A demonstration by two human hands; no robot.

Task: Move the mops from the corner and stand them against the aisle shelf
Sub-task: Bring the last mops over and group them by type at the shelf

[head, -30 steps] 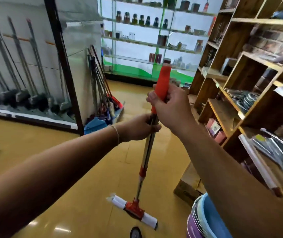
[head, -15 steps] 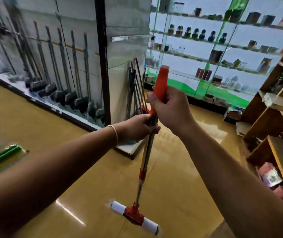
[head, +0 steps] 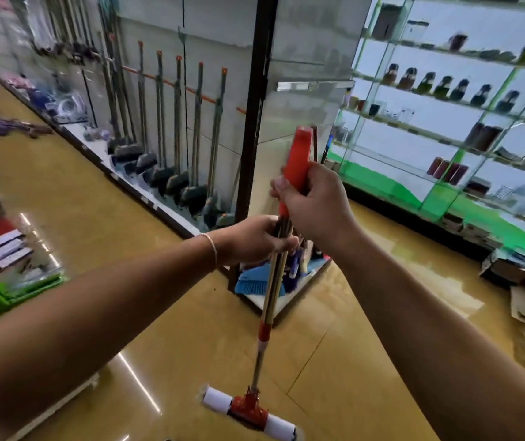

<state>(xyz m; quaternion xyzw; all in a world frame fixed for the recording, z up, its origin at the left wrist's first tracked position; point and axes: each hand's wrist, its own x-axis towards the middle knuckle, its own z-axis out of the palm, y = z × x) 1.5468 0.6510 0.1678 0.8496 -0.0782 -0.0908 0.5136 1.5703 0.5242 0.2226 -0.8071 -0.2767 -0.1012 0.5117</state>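
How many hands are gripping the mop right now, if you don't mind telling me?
2. The right hand grips the red top handle of the mop; the left hand grips the metal shaft just below it. Nothing else touches it.

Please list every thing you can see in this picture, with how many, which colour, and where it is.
mop: one, red grip, metal pole, red and white head, centre, held upright above the floor
brooms: a row, count unclear, dark heads, standing against the aisle shelf at left
aisle shelf: one, grey panels, dark post, left to centre
blue brush: one, at the shelf's end
glass shelves: green-edged, right, holding small dark items
floor: yellow, glossy
left hand: grips the pole
right hand: grips the red grip
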